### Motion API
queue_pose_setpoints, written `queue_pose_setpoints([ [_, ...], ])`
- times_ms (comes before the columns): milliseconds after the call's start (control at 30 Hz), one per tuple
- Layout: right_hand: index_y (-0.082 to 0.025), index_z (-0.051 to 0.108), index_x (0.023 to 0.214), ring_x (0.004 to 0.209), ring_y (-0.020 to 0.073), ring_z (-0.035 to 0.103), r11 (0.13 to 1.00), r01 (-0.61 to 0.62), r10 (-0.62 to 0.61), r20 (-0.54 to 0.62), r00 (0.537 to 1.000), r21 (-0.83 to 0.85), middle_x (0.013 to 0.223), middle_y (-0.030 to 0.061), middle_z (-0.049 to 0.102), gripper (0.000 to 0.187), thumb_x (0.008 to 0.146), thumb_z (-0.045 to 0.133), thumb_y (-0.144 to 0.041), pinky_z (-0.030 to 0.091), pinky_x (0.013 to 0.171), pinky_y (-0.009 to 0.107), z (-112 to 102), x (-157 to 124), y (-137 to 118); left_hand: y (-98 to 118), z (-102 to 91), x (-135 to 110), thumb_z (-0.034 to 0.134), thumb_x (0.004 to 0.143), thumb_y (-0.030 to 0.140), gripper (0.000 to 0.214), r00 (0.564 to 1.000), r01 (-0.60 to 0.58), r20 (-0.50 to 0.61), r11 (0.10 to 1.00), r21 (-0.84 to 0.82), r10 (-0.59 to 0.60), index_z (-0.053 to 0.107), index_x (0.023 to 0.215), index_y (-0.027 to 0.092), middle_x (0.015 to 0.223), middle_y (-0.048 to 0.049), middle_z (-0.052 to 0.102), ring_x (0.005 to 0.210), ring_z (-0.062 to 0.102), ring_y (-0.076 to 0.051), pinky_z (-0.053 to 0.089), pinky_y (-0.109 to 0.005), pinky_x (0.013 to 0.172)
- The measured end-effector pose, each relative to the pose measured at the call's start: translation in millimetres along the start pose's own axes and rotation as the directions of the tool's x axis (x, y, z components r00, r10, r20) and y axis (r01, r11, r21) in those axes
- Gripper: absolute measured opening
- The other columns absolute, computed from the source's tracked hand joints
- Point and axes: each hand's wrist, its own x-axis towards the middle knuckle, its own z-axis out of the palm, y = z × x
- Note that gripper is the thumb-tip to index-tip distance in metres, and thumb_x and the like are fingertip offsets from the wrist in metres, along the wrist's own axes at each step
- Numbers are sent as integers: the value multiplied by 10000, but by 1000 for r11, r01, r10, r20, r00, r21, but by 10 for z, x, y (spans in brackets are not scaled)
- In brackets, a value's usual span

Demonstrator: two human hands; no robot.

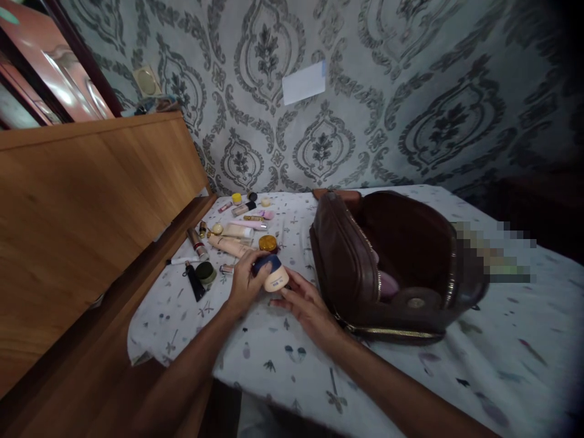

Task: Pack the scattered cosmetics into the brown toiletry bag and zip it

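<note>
Bottle (276, 280): I make out a small dark mark, too small to read.
Paper (303, 82) on wall: I read nothing on it.
Tubes (237, 231): nothing legible.

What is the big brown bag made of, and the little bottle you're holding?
The brown bag looks like leather or fake leather: smooth, softly shiny, with a metal-looking zipper. The bottle looks like beige plastic or glass with a dark blue cap; I cannot tell which.

A beige bottle (275, 277) with a dark blue cap is seen, a glossy brown bag (356, 261) beside it, a white cloth (502, 359) scattered with small leaf prints, grey damask wallpaper (365, 91) behind.
</note>
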Motion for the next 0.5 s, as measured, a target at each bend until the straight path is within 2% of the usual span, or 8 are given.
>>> queue_pose_setpoints([
  [500, -278, 665, 1178, 1026, 240, 599, 1000, 4, -4, -3, 1000, 0, 1182, 67, 651, 507, 688, 791, -317, 569, 760, 369, -23, 21, 27, -34, -11, -12, 513, 900, 337, 256, 999, -24, 23, 999, 27, 24, 643, 1040, 167, 994, -88, 663, 958, 604, -217, 460, -342, 860],
])
